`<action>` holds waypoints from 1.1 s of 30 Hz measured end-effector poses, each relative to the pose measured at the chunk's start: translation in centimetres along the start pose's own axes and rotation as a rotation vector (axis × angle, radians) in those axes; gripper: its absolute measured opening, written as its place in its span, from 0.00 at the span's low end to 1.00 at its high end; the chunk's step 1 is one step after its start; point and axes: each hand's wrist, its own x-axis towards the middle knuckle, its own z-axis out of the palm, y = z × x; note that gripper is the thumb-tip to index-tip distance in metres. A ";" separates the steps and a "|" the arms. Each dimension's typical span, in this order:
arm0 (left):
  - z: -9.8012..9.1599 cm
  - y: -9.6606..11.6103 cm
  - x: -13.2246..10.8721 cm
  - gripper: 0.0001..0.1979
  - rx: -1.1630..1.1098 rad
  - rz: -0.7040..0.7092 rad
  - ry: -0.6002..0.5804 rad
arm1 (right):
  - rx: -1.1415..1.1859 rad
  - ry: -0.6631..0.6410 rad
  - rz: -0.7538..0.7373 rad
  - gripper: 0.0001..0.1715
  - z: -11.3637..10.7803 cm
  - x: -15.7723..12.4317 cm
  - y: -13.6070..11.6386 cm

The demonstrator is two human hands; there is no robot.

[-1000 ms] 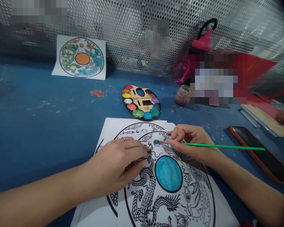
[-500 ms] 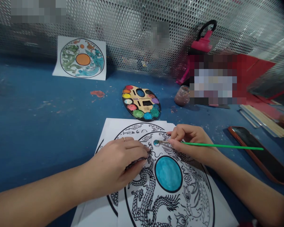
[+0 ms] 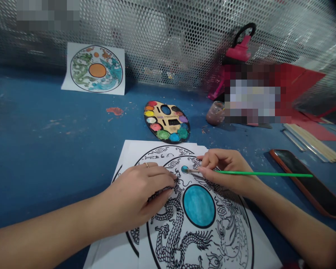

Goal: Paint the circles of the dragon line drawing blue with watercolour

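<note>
A white sheet with a black dragon outline [image 3: 196, 231] lies on the blue table in front of me, its large centre disc painted turquoise. My right hand [image 3: 226, 168] pinches a thin green paintbrush [image 3: 263, 174], whose tip rests on a small turquoise circle [image 3: 184, 169] above the disc. My left hand [image 3: 140, 194] lies flat on the paper's left side, fingers stretched out, a ring on one finger.
An oval paint palette [image 3: 167, 121] with several colour wells sits behind the sheet. A small murky jar [image 3: 215, 113] stands to its right. A finished coloured print [image 3: 96, 68] leans on the mesh wall. A phone in a red case [image 3: 308, 181] and wooden sticks [image 3: 316, 144] lie right.
The hands and brush stay almost still, the tip shifting slightly on the small circle. Another person's hand at the far right edge has left the view.
</note>
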 end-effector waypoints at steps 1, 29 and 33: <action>0.0 0.0 0.0 0.09 0.000 -0.001 0.001 | 0.009 0.000 -0.001 0.16 0.0 0.0 0.0; 0.0 -0.1 0.1 0.10 -0.020 -0.011 -0.007 | -0.006 -0.029 0.001 0.16 -0.1 0.0 -0.1; 0.1 -0.1 0.0 0.10 -0.032 -0.007 0.008 | 0.037 -0.040 -0.009 0.16 -0.2 0.1 0.0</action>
